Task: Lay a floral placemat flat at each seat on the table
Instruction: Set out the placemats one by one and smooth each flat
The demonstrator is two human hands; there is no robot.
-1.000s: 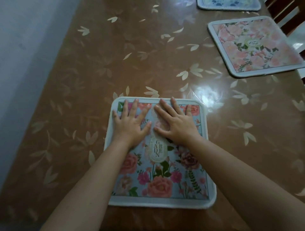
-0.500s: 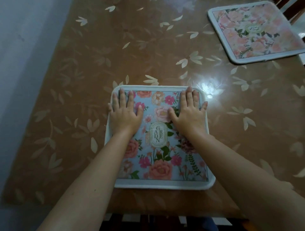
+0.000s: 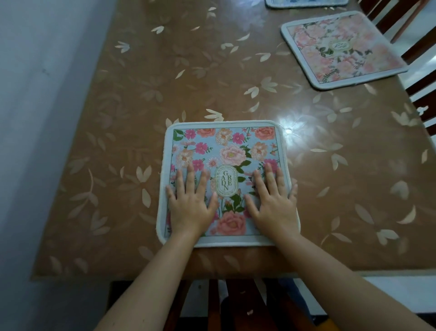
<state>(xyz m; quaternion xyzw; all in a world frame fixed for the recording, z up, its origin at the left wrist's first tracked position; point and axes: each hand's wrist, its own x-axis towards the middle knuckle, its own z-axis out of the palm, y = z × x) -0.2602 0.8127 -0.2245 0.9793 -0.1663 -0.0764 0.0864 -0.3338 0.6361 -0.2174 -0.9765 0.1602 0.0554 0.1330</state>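
A blue floral placemat [image 3: 226,151] with a pale border and a "Garden" label lies flat near the front edge of the brown table [image 3: 165,82]. My left hand [image 3: 190,205] presses on its near left part, fingers straight and spread. On the near right part rests my right hand [image 3: 273,203], also flat with straight fingers, its little finger over the mat's right border. A pink floral placemat [image 3: 342,49] lies flat at the far right seat. The corner of a third, blue mat [image 3: 306,2] shows at the top edge.
A pale wall [image 3: 42,118] runs along the table's left side. Dark wooden chairs [image 3: 422,94] stand along the right edge, and a chair back [image 3: 226,304] sits below the table's front edge under my arms.
Both hands slid from the far part of the blue mat toward me, spreading apart from the middle to its left and right sides. The view tilted up, showing more of the far mats.
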